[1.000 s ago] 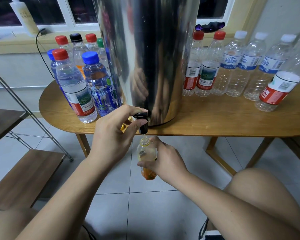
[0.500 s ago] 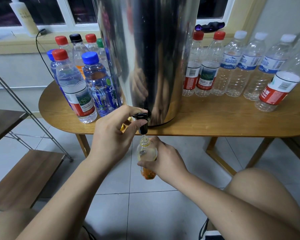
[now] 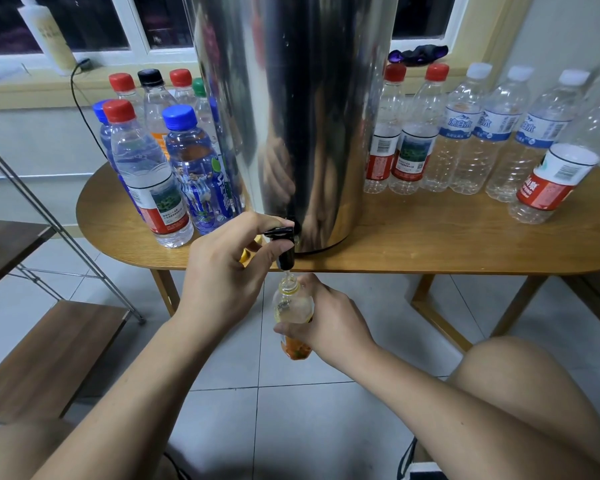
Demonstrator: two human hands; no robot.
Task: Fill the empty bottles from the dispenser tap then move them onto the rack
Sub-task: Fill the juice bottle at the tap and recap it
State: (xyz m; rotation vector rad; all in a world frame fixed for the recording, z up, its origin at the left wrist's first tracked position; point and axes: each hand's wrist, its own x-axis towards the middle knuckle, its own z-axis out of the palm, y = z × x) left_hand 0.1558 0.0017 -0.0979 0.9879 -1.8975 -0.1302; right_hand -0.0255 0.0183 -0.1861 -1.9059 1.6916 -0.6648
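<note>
A tall steel dispenser (image 3: 291,116) stands on the wooden table (image 3: 430,244), its black tap (image 3: 284,242) hanging over the front edge. My left hand (image 3: 222,268) grips the tap lever with thumb and fingers. Just below the spout my right hand (image 3: 326,323) holds a small clear bottle (image 3: 293,308) with an orange label, its open mouth under the tap. Capped filled bottles (image 3: 149,174) cluster left of the dispenser. Empty capped bottles (image 3: 471,133) stand in a row on the right.
A metal-framed rack with wooden shelves (image 3: 45,355) stands at the left, low by the tiled floor. A black cable (image 3: 84,109) runs down from the windowsill. My knee (image 3: 520,382) is at the lower right. A yellow cap (image 3: 245,255) lies by the tap.
</note>
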